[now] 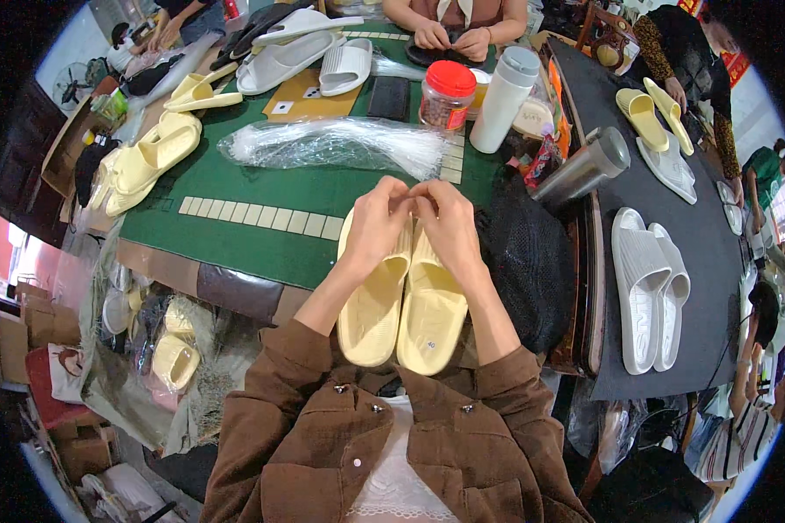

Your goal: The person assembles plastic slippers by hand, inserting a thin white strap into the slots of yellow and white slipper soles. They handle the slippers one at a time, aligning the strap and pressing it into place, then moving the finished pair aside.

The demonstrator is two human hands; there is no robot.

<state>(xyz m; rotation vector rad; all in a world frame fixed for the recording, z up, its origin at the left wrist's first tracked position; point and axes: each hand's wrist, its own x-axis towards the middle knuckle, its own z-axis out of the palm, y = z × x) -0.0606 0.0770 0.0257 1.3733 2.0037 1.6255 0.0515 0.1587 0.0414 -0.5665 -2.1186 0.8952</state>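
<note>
Green tabletop (pixel 253 253) spread out ahead, a row of pale tiles (pixel 262 217) set across it and a clear bag of thin white strands (pixel 340 150) lying just beyond the hands. At its near edge, in front of the brown jacket (pixel 288 436), a pair of pale yellow slippers (pixel 371 322) sat side by side, heels toward the body. Left hand (pixel 378 225) and right hand (pixel 447 228) bent inward above the straps (pixel 396 265), their fingertips brought together in what looked like a pinch; what was between them, if anything, I could not tell. The slippers were probably light moulded foam, soft enough to dent under a hard squeeze, springy rather than fragile, perhaps slightly slippery where smooth sides met. Outer edges of the soles (pixel 432 322) or the thick straps seemed the best grip. Grey slippers (pixel 641 301) lay on the dark table (pixel 715 296) at right
</note>
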